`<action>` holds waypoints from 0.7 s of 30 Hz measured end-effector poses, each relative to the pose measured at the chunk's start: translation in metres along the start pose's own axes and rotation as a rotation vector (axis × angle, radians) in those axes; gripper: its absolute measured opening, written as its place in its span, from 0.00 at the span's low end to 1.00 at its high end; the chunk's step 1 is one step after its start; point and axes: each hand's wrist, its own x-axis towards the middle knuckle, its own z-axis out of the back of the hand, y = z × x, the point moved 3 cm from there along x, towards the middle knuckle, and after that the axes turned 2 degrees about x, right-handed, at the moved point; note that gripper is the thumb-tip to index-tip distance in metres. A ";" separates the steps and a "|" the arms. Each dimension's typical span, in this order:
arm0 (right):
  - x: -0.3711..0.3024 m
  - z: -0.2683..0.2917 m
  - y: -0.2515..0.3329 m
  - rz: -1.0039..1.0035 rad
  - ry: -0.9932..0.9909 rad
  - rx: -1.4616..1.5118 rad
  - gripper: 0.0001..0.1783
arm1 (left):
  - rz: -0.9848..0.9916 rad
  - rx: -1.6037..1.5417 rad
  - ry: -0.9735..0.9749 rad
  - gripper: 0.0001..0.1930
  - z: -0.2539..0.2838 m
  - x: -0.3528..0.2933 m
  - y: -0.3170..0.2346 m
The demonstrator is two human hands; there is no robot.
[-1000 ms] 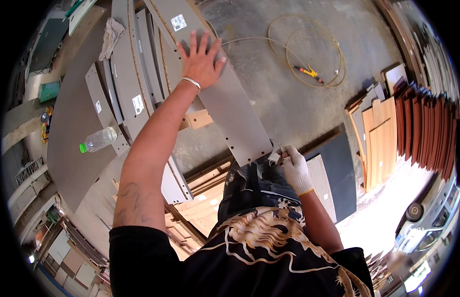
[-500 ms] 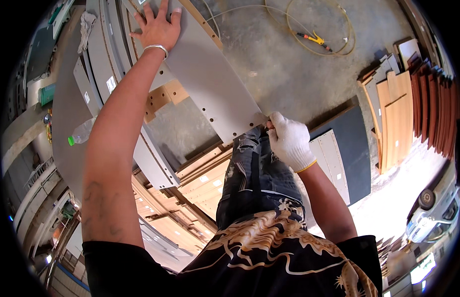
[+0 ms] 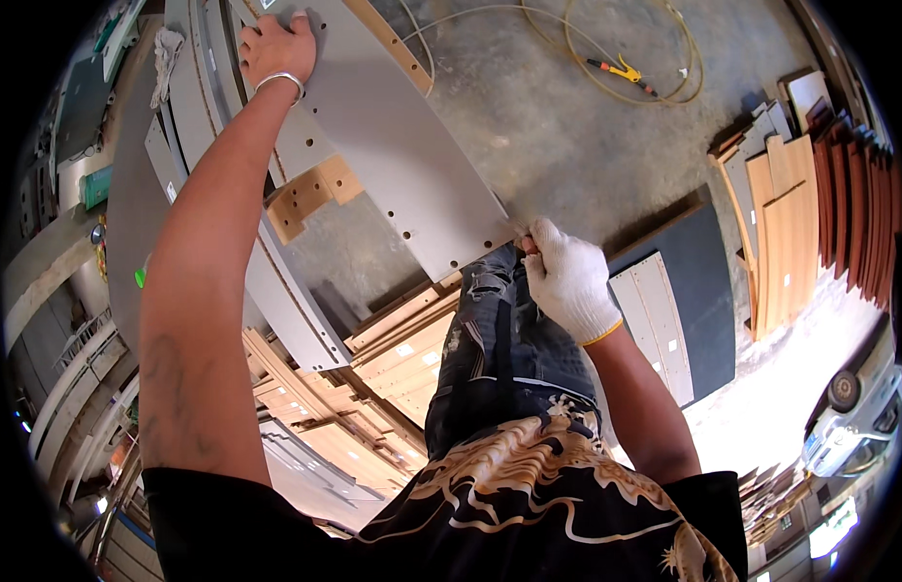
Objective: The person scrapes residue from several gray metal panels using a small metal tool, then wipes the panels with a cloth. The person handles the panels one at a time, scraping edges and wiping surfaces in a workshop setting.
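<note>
A long grey panel [image 3: 402, 155] with dark holes along its edge slants from the upper left down toward my legs. My bare left hand [image 3: 279, 50], with a bracelet at the wrist, rests on its far part, fingers apart and somewhat bent. In a white knit glove, my right hand [image 3: 567, 276] is closed at the panel's near right corner, thumb and fingers pinched together. Whatever sits in that pinch is too small and hidden to name. Beneath the panel shows a wooden block [image 3: 310, 199] with holes.
More curved grey panels [image 3: 301, 310] lie to the left. A yellow air gun [image 3: 624, 70] with its hose is on the concrete floor. Stacked wooden boards [image 3: 786, 233] and a dark panel [image 3: 703, 301] stand at the right. A vehicle [image 3: 853, 417] is farther right.
My left hand has shifted left along the panel, and its fingers are more bent than before. The right hand stays closed at the corner, barely moved.
</note>
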 end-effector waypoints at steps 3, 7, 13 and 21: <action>-0.001 -0.009 0.002 0.017 -0.019 0.053 0.06 | -0.037 0.100 -0.043 0.38 -0.003 0.009 0.008; 0.002 -0.015 0.007 0.008 -0.048 0.078 0.07 | -0.070 -0.012 0.049 0.36 0.003 0.000 -0.013; 0.004 -0.016 0.016 0.026 -0.016 -0.014 0.07 | -0.038 0.066 0.105 0.33 0.011 -0.002 -0.011; 0.006 -0.015 0.022 0.032 -0.010 -0.131 0.08 | -0.008 0.051 0.140 0.33 0.024 -0.009 -0.022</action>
